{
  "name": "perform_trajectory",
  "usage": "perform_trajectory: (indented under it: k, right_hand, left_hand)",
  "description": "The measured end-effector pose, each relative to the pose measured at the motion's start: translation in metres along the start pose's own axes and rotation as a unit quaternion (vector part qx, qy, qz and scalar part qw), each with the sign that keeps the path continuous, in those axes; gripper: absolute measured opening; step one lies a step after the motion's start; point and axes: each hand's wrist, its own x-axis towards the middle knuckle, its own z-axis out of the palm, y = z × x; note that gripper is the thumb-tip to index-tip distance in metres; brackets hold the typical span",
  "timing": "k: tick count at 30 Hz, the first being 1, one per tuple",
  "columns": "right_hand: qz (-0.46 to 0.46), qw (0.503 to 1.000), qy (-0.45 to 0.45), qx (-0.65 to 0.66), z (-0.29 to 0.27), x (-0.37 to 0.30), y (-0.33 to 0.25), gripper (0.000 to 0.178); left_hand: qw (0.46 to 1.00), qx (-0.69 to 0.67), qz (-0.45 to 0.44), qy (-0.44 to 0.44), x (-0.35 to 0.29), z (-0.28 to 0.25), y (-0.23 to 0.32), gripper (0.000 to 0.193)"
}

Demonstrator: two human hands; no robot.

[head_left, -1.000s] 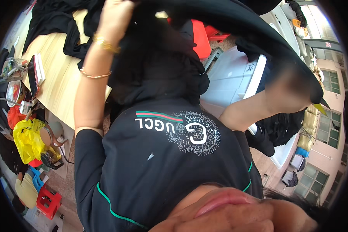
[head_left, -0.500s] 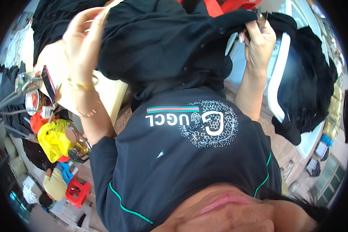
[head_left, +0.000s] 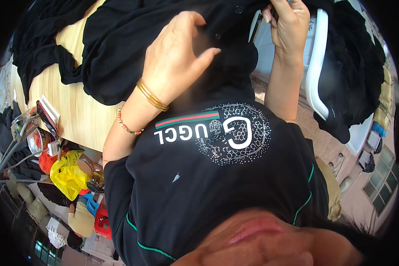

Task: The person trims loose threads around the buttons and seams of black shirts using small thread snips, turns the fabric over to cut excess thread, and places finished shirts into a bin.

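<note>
A black garment [head_left: 119, 57] with a row of dark buttons spreads over the table edge in front of me. My left hand [head_left: 173, 57] hovers over its middle, thumb and fingers apart, holding nothing. My right hand [head_left: 290, 22] is at the upper edge of the view by the buttoned edge, fingers closed in a pinch. A bit of metal shows at its fingertips, from the small thread snips seen more plainly a moment ago. The snips' blades and the far part of the garment are cut off.
A pale wooden table [head_left: 84, 115] carries more black cloth [head_left: 35, 48] at left. To the right, a white plastic bin [head_left: 317, 66] stands beside a heap of black garments [head_left: 354, 66]. A yellow bag [head_left: 68, 175] hangs left; behind are a red stool [head_left: 103, 221] and a seated person [head_left: 82, 219].
My left hand has moved right, from the garment's left side to over its middle. My right hand has shifted slightly up. The garment has spread lower and left over the table.
</note>
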Motion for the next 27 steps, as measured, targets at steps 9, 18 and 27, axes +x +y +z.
perform_trajectory:
  k: [9, 18, 27]
  right_hand:
    - [0.041, 0.992, -0.04, -0.115, 0.0, 0.008, 0.034, 0.012]
    - [-0.017, 0.973, -0.126, -0.194, -0.003, -0.027, 0.03, 0.028]
    - [-0.108, 0.919, -0.301, -0.231, 0.004, -0.024, 0.03, 0.037]
  left_hand:
    - [0.834, -0.49, -0.228, -0.113, -0.013, -0.008, -0.037, 0.027]
    - [0.832, -0.504, -0.212, -0.088, -0.02, -0.002, -0.046, 0.025]
    - [0.86, -0.456, -0.217, -0.075, -0.029, 0.0, -0.062, 0.024]
